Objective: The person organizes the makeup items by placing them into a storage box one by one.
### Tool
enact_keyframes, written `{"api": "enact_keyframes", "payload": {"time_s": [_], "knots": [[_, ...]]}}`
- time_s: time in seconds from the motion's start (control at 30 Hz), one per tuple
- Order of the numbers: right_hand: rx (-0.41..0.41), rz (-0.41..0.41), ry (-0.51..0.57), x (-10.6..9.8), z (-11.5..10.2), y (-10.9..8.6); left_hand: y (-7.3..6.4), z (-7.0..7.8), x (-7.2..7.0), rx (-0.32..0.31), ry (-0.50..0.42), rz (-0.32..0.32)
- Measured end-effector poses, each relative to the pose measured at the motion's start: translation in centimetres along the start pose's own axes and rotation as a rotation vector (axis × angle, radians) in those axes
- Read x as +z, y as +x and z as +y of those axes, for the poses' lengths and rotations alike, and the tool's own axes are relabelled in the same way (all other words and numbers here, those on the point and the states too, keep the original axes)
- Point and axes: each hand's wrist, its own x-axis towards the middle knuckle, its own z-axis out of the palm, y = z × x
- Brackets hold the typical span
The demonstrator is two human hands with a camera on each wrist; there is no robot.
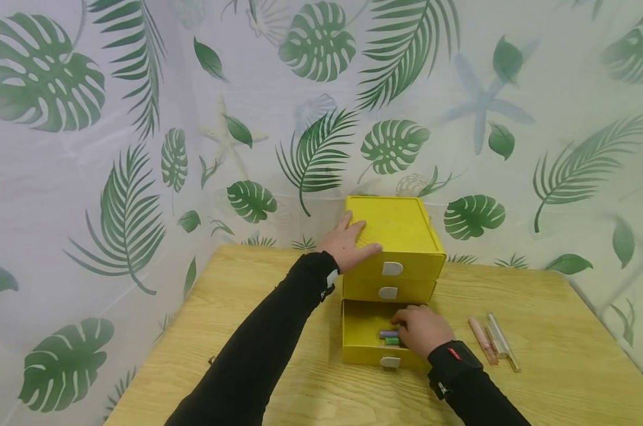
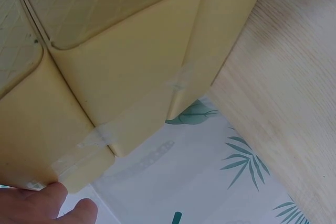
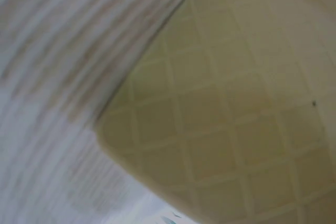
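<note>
A yellow desk organiser [image 1: 396,228] with three stacked drawers stands on the table, its bottom drawer [image 1: 360,354] pulled out. On the top's left edge rests my left hand [image 1: 345,244], fingers spread. The left wrist view has its fingertips [image 2: 50,198] at the taped side wall [image 2: 131,82]. My right hand [image 1: 424,330] reaches into the bottom drawer from the right, fingers bent downward. Beside those fingers lie a purple stick-shaped item [image 1: 388,334] and a green one [image 1: 392,341], partly covered by the hand. Whether it grips anything there I cannot tell. Close up, the right wrist view shows a yellow grid-patterned panel [image 3: 220,114].
To the right of the organiser, a pink pen-like stick [image 1: 482,340] and slim metallic-looking sticks [image 1: 502,340] lie on the wooden table [image 1: 556,355]. Behind the table hangs a leaf-patterned cloth [image 1: 321,89]. A small dark object [image 1: 211,360] shows beside the left sleeve.
</note>
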Motion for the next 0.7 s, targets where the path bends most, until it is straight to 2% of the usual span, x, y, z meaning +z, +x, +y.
{"api": "enact_keyframes", "payload": {"time_s": [0.13,0.3,0.47,0.7], "knots": [[-0.009,0.027,0.072,-0.4,0.2,-0.3,0.1,-0.1,0.0,-0.007,-0.003,0.0],[0.03,0.075,0.147,-1.6,1.3,-1.0,0.2,0.0,0.0,0.001,-0.009,-0.007],[0.137,0.099,0.139,-2.8,3.0,-1.8,0.4,0.0,0.0,0.001,-0.014,-0.006],[0.302,0.013,0.13,-2.4,5.7,-3.6,0.3,0.0,0.1,-0.013,-0.014,-0.01]]}}
